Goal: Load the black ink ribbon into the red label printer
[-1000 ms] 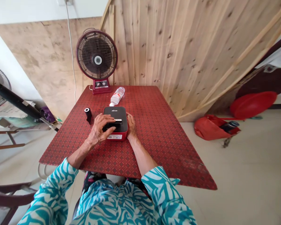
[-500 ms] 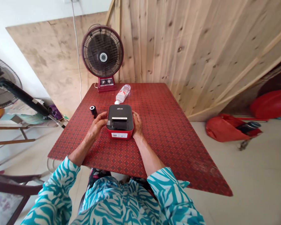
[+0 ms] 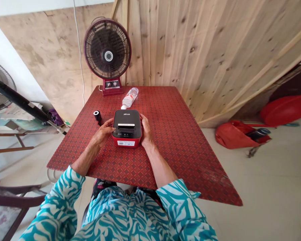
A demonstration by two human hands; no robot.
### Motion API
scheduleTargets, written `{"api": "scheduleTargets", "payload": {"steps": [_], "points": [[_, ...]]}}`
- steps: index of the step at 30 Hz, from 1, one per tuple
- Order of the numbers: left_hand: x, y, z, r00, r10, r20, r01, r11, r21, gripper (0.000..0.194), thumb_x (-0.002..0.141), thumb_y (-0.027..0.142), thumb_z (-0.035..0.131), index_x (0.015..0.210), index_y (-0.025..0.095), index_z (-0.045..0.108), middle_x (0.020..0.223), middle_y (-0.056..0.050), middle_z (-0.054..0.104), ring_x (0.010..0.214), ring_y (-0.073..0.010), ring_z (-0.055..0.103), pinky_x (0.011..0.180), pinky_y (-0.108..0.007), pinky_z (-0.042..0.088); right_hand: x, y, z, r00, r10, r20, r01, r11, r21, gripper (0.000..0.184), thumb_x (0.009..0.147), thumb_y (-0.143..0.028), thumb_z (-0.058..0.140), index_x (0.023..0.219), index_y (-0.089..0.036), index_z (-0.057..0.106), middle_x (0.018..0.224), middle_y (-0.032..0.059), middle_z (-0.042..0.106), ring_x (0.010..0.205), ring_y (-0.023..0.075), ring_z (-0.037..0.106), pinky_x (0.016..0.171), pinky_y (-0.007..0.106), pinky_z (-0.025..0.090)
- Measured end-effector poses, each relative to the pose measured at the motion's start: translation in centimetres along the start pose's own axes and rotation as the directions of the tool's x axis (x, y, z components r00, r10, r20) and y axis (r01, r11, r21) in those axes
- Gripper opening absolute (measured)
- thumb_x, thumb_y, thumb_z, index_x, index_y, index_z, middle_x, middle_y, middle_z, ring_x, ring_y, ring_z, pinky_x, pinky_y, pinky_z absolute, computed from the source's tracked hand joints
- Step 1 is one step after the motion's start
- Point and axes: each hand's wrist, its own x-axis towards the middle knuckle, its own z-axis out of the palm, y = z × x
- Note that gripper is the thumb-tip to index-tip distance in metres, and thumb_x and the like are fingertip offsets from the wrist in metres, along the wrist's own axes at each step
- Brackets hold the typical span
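A small red label printer [image 3: 127, 117] with a black lid rests on the table between my hands. Its front carries a white sticker, and a pale strip lies across the slot in the lid. My left hand [image 3: 102, 134] grips the printer's left side, its thumb at the lid's left edge near the front. Along the right side, my right hand [image 3: 145, 130] is pressed with fingers reaching toward the back; part of its grip is hidden. Left of the printer stands a black roll [image 3: 97, 117] with a white core. A clear plastic bottle [image 3: 130, 97] lies behind the printer, cap toward it.
The table [image 3: 175, 147] has a red patterned cover. A maroon desk fan [image 3: 112, 83] stands at its back left, before a wooden panel wall. To the left are a standing fan [image 3: 17, 100] and a chair [image 3: 12, 201]; a red bag [image 3: 230, 135] sits on the floor at right.
My left hand has moved from over the printer's front slot to its left side, uncovering the lid. My right hand stays on the right side. The camera view has shifted slightly.
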Motion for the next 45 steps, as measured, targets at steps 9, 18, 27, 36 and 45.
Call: {"api": "scheduleTargets", "payload": {"steps": [9, 18, 27, 36, 45], "points": [[0.3, -1.1, -0.9, 0.999, 0.042, -0.004, -0.042, 0.998, 0.045, 0.064, 0.064, 0.03, 0.077, 0.126, 0.021, 0.065, 0.121, -0.01, 0.074, 0.108, -0.0277, 0.071, 0.09, -0.039, 0.056, 0.0, 1.4, 0.5, 0.996, 0.011, -0.083, -0.015, 0.999, -0.047, 0.055, 0.09, -0.063, 0.044, 0.128, -0.026, 0.06, 0.131, 0.0061, 0.07, 0.122, 0.023, 0.065, 0.104, 0.043, 0.052], [0.3, -0.9, -0.5, 0.999, 0.036, 0.009, -0.037, 0.996, 0.076, 0.063, 0.066, 0.028, 0.072, 0.128, 0.02, 0.064, 0.121, -0.009, 0.074, 0.107, -0.0274, 0.071, 0.092, -0.041, 0.056, -0.7, 0.2, 0.2, 0.99, -0.068, -0.122, 0.044, 0.981, -0.189, 0.046, 0.088, -0.053, 0.05, 0.116, -0.022, 0.069, 0.132, 0.009, 0.07, 0.126, 0.023, 0.059, 0.112, 0.042, 0.044], [0.8, 3.3, 1.8, 0.9, 0.378, 0.219, -0.419, 0.605, 0.677, 0.026, 0.081, 0.041, 0.068, 0.095, 0.022, 0.078, 0.094, -0.006, 0.077, 0.084, -0.021, 0.07, 0.082, -0.034, 0.055, -0.5, 0.7, 0.1, 0.99, -0.078, -0.118, 0.055, 0.981, -0.184, 0.051, 0.086, -0.061, 0.049, 0.114, -0.023, 0.069, 0.125, 0.0076, 0.073, 0.119, 0.0232, 0.063, 0.109, 0.042, 0.046], [5.8, 6.9, 4.9, 0.925, 0.158, 0.346, -0.352, 0.004, 0.936, 0.026, 0.087, 0.019, 0.06, 0.1, 0.027, 0.081, 0.095, -0.008, 0.08, 0.091, -0.0299, 0.074, 0.086, -0.039, 0.054, 0.5, 1.8, 0.0, 0.991, -0.069, -0.115, 0.055, 0.991, -0.123, 0.051, 0.083, -0.064, 0.055, 0.109, -0.024, 0.072, 0.122, 0.0063, 0.074, 0.12, 0.0229, 0.064, 0.114, 0.044, 0.044], [7.4, 5.8, 5.4, 0.896, -0.142, 0.421, -0.441, -0.172, 0.881, 0.029, 0.08, 0.018, 0.066, 0.104, 0.028, 0.077, 0.1, -0.007, 0.08, 0.093, -0.0264, 0.073, 0.077, -0.03, 0.051, 0.8, 2.4, 0.0, 0.991, -0.081, -0.109, 0.072, 0.993, -0.089, 0.042, 0.086, -0.058, 0.057, 0.108, -0.026, 0.073, 0.116, 0.0032, 0.077, 0.116, 0.0214, 0.066, 0.109, 0.042, 0.049]]}}
